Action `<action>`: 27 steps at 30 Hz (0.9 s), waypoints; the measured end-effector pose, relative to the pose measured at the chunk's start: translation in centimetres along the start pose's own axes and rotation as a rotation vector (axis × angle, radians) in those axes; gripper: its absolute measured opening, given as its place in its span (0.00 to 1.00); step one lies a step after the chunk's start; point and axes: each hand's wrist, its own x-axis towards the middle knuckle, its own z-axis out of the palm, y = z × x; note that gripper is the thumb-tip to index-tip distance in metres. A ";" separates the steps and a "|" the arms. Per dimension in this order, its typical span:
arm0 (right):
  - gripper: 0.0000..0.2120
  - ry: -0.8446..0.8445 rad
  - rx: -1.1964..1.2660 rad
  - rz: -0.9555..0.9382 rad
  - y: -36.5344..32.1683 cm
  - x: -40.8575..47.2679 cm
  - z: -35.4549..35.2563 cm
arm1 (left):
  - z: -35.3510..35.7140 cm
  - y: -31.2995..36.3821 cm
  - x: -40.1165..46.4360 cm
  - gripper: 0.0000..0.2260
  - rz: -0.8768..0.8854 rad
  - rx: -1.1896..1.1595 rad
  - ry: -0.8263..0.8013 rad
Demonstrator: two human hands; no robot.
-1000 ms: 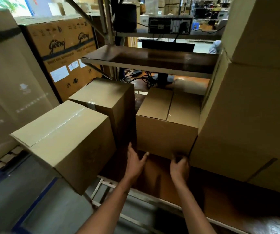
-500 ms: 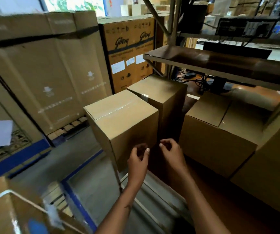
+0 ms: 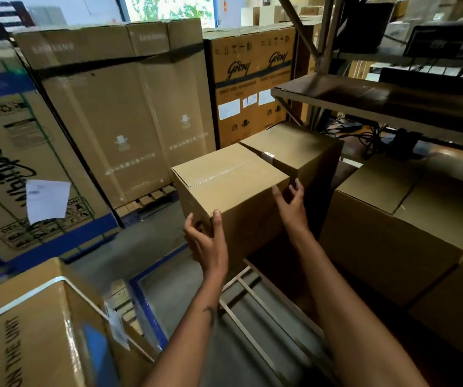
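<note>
Hidden: our left hand grips the box's near corner, fingers partly out of sight.
Box: matte cardboard, cuboid, taped top, at the rack's edge.
Right hand: spread wide, touching its right side.

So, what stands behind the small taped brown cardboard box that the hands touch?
Behind the small taped brown cardboard box stands a second plain brown cardboard box, then a tall printed Godrej carton. The front box covers part of the second, so whether they touch cannot be seen.
</note>
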 end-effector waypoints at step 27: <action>0.44 0.086 -0.137 -0.089 3.5 -17.2 -9.4 | -7.3 0.4 -10.0 0.27 0.010 -0.204 -0.178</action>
